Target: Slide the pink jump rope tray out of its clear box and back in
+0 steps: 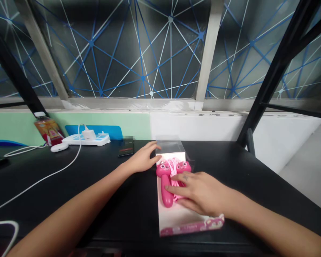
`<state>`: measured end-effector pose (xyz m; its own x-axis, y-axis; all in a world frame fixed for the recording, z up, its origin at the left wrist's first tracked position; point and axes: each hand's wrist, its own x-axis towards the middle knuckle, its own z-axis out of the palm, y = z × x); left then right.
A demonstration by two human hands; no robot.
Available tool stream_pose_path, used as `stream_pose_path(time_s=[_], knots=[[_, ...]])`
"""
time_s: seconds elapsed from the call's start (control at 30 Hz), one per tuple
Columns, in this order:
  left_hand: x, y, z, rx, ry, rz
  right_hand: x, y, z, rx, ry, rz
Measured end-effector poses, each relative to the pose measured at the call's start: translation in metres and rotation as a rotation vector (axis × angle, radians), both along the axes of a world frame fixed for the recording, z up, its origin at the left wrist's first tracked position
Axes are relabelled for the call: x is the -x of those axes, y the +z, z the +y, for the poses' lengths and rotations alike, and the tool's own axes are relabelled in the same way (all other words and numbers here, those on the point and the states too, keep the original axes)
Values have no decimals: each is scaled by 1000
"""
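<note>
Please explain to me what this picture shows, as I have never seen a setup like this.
There is no machine here: a person works with two bare hands. The single picture comes from a camera worn on the head, looking forward and down.

On the black table, the right hand rests over two pink handles with animal faces and a bundled pale pink cord; whether it grips them is unclear. They lie on a white card with a patterned front edge. The left hand, fingers spread, is by clear plastic packaging at the far end.

Farther left stand a bottle and a white power strip.
</note>
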<state>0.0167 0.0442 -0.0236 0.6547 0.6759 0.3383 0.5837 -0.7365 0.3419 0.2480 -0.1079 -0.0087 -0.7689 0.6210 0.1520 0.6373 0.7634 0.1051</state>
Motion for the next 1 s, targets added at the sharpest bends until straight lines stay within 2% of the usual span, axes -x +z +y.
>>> stream_pose_path(time_s=[0.13,0.23,0.5,0.6,0.67,0.77,0.8,0.87,1.0], knots=[[1,4,1,15,-15,-9,0,2,-4,27,18,49],[3,9,-5,30,-52,7,1,0,-3,5,-21,62],[-8,17,-39,12,-113,47,-2,-14,19,-238,-175,22],[-14,16,-48,14,-140,51,-3,-16,19,-309,-169,41],[-15,17,-49,16,-143,41,-2,-13,11,-240,-65,71],[-15,20,-48,17,-136,28,2,-8,-8,5,210,109],[-15,21,-48,18,-130,26,3,-6,-14,55,260,119],[-15,23,-48,18,-119,26,5,-2,-23,111,275,116],[-15,22,-50,6,-119,28,5,3,-26,167,170,143]])
